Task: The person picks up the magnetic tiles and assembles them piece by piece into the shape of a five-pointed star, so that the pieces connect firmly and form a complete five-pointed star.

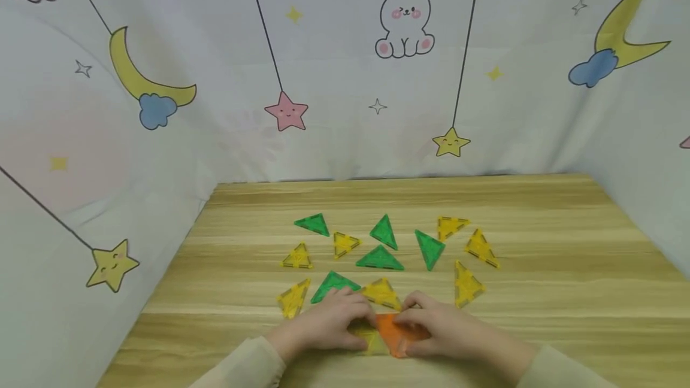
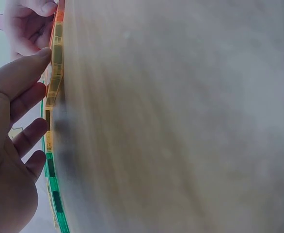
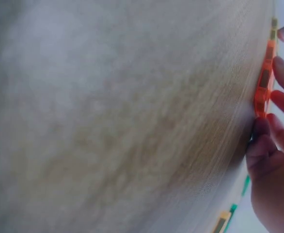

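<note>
Pinched the orange tile above the wooden table, with the right hand at its right, thumb to its near edge and fingertips to its far edge. Gripped a pale yellow tile just left of the orange tile, apparently touching it, between thumb and fingers of the left hand. Left unclear the flatness of either held tile against the table. Included, beyond the orange tile, loose green tiles and loose yellow tiles.

Suggested, by thin translucent plates and framed rims, a light, stiff and rather slippery orange tile, probably not very fragile; favoured a hold on opposite edges, away from the side facing the pale yellow tile.

Revealed in the right wrist view, unlike in the head view, the orange tile's edge thickness and dark inserts; in the left wrist view, the pale yellow tile's edge beneath the thumb. Reserved for the head view the triangular outlines and full layout.
</note>
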The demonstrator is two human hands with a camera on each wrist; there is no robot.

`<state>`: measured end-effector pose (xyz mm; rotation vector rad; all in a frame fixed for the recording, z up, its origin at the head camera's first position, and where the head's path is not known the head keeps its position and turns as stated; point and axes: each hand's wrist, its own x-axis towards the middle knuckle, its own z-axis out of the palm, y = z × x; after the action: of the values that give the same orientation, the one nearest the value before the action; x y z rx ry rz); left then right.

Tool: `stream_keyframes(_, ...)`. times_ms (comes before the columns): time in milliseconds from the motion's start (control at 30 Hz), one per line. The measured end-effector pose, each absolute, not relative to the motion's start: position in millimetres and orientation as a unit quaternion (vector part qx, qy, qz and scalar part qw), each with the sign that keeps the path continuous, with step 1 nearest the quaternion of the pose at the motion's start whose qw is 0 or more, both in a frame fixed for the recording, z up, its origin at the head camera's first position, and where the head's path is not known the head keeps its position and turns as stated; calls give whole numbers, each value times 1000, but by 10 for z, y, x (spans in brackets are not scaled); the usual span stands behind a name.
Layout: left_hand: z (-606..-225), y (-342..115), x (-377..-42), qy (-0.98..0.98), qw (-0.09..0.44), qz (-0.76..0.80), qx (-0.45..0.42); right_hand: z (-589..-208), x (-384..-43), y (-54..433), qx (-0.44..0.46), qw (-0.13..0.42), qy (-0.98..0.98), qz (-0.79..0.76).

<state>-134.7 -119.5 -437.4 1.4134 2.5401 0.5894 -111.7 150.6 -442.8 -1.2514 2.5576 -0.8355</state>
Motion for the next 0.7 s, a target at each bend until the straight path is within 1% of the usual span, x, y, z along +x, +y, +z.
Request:
stream_keyframes(233, -4358, -1197, -1345, 852, 84, 202, 475, -4391, -1170, 1481, -407, 66, 868, -277)
stream_keyframes(433, -4374, -1195, -1335, 854, 90, 202, 471, -4342, -1240, 1433, -393, 91, 883, -239)
stream_keyframes(700, -4373, -1207, -1321, 855, 101, 206, 465, -4375, -1304, 1583, -369, 92, 892, -243)
